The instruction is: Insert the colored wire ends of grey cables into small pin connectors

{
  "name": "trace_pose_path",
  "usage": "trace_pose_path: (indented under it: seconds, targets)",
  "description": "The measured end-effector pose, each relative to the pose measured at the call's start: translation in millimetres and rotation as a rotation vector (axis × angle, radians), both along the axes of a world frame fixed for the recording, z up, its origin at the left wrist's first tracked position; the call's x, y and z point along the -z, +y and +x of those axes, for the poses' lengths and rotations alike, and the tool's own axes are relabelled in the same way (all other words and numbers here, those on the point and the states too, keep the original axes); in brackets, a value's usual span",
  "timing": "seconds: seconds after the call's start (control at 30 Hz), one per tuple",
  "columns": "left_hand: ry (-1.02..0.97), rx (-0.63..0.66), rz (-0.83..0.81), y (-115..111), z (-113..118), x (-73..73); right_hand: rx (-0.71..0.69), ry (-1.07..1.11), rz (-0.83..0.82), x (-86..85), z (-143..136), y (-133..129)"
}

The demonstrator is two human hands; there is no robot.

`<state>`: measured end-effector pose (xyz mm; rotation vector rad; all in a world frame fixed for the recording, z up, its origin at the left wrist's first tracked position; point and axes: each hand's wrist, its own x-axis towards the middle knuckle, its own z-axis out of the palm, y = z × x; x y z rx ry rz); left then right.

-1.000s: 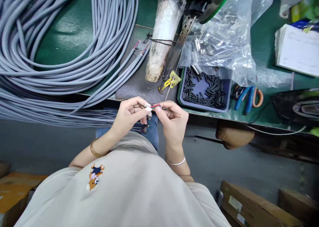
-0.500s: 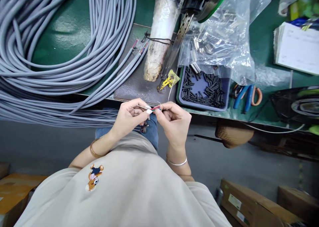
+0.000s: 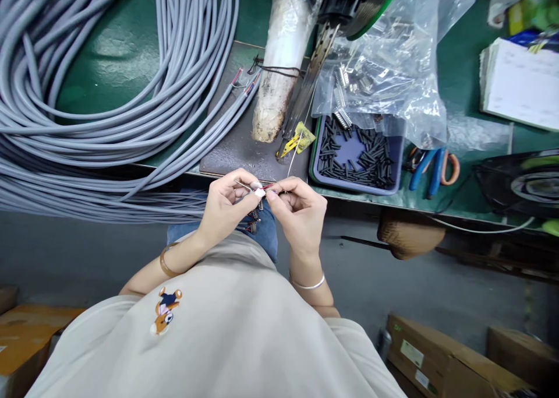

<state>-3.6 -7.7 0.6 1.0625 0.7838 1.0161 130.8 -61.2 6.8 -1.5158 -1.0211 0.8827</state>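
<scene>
Thin coloured wires [image 3: 268, 186], red the clearest, stretch between my two hands in front of the table edge. My left hand [image 3: 229, 205] pinches them between thumb and forefinger, and a thin pale strand sticks out over its fingers. On the other side my right hand [image 3: 301, 211] closes thumb and forefinger on the same wires; their tips are mostly hidden by the fingers. A thin silvery strand [image 3: 292, 164] runs down to the right hand from beside the yellow clip. Small connectors [image 3: 253, 226] on wire ends lie below the left hand, by my lap.
Grey cables [image 3: 174, 115] lie coiled across the left. A wrapped white tube [image 3: 279, 66] and a metal tool [image 3: 308, 86] point toward me. To the right are a purple tray [image 3: 358, 185] of small black pieces, a plastic bag [image 3: 419, 89], pliers [image 3: 432, 171] and a spool [image 3: 382, 7].
My right hand has shifted slightly left, closer to the left hand, so less wire shows between them. The silvery strand has swung left. My left hand has barely moved.
</scene>
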Motion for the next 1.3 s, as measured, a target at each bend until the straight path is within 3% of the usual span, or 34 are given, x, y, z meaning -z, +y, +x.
trace_pose_path:
  seconds: [0.13,0.27,0.47,0.7,0.83,0.97,1.03,1.17,1.3]
  targets:
    - [0.050,-0.035,0.036,-1,1,0.9,-0.011,0.077,-0.027,0.7,2,0]
    - [0.120,-0.040,0.058,-5,2,1.4,0.004,0.005,-0.001,3.4,3,-3]
    - [0.134,-0.040,0.040,-5,0,-0.1,0.098,0.038,0.094,5.3,9,-4]
    - [0.086,0.012,0.027,-2,-1,-1.3,-0.203,-0.125,-0.028,-3.3,16,-4]
    - [0.118,0.048,0.013,-2,-1,-3.0,-0.237,-0.368,0.090,-4.8,12,-3]
    - [0.154,0.063,-0.020,-5,1,-3.5,-0.151,-0.627,0.239,0.2,10,-4]
    - [0.119,0.039,-0.042,-6,1,-1.9,-0.038,-0.684,0.272,1.5,13,-6]
    - [-0.091,0.093,-0.169,1,-8,6.5,0.290,-0.538,0.411,-1.8,22,-8]
    - [-0.293,0.334,-0.281,16,-26,19.8,0.342,-0.341,0.625,-6.2,21,-5]
